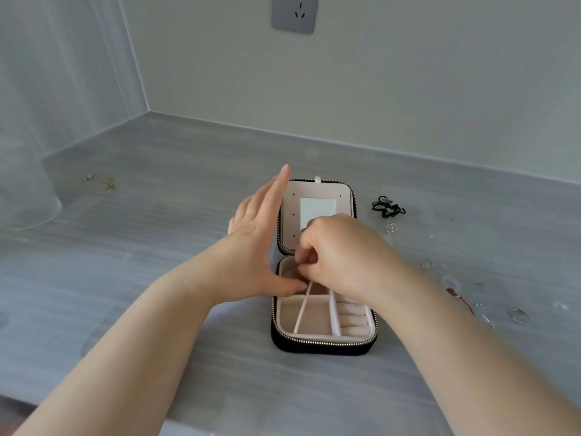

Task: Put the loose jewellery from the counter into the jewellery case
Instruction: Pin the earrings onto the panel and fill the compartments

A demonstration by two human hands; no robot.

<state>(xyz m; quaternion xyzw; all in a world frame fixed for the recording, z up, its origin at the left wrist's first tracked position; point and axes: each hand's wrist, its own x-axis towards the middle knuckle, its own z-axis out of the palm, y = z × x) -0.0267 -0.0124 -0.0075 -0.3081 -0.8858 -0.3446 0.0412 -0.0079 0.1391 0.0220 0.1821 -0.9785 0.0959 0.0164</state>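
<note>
From my remote seat I see the jewellery case (320, 345) lying open in the middle of the grey counter (176, 221), its lid (345, 199) folded back flat with a small mirror (317, 209) facing up. The base is nearest me, with a slanted divider (301, 313) and ring rolls (353, 319) on its right side. The left hand (254, 243) is released, fingers straight and pointing away, its thumb reaching into the base's far left corner. The right hand (339, 250) hovers over the hinge with fingers curled tight; I cannot tell whether they pinch anything. Loose jewellery lies on the counter to the right of the case: a black piece (388, 207), a small silver piece (391, 228), a red cord (460, 295) and a silver hoop (520, 316). Gold pieces (108, 184) lie well apart at far left.
</note>
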